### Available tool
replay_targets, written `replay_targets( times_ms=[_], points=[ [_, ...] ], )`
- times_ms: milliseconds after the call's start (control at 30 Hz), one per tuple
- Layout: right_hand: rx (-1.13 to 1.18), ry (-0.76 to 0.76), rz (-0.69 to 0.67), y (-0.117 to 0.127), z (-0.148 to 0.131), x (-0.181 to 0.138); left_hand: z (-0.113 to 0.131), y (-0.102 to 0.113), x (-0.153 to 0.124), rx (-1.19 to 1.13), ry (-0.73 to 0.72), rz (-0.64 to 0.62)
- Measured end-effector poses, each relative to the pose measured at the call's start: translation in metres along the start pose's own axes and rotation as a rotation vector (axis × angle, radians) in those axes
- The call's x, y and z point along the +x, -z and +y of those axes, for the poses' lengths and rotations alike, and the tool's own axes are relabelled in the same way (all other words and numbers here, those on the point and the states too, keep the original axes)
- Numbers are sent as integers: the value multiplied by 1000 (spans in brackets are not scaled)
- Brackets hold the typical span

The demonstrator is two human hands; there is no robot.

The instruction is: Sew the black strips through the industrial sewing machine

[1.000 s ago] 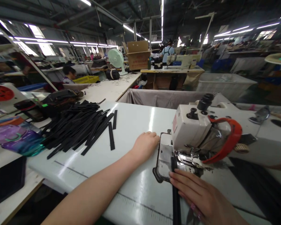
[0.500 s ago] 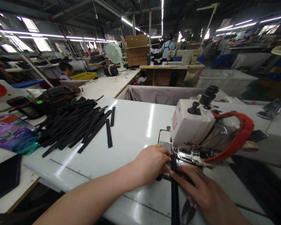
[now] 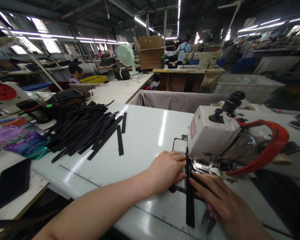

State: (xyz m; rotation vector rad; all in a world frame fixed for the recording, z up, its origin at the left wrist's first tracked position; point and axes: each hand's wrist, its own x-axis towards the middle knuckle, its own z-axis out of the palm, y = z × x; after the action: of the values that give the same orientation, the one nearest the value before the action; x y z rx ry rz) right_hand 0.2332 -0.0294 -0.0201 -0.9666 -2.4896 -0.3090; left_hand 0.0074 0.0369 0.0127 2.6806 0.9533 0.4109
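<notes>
A long black fabric strip point(image 3: 189, 203) lies flat on the machine bed, its far part running under the head of a white sewing machine point(image 3: 212, 128). From the left, my left hand point(image 3: 168, 170) presses its closed fingers on the strip beside the presser foot area. My right hand point(image 3: 221, 196) touches the strip's right edge with its fingertips. Under the right palm, thread snips point(image 3: 210, 218) with a pink part are tucked, blades pointing toward me. The needle point is hidden behind the fingers and machine parts.
Left on the white table point(image 3: 142, 133) lies a heap of black strips point(image 3: 85, 130), with two strips apart from it. A purple-teal pouch point(image 3: 27, 143) and a dark flat panel point(image 3: 11, 183) sit farther left. A red-orange band point(image 3: 272, 133) loops off the machine.
The black strip has moved away from me toward the machine, and its near end now shows. Both hands stay beside it. The view has turned slightly left.
</notes>
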Motion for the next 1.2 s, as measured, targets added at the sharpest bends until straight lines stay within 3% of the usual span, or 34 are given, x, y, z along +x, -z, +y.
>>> replay_targets(
  times_ms=[1200],
  points=[
    [72, 34, 43, 6, 0, 5, 19, 1, -7, 6, 12, -109]
  ],
)
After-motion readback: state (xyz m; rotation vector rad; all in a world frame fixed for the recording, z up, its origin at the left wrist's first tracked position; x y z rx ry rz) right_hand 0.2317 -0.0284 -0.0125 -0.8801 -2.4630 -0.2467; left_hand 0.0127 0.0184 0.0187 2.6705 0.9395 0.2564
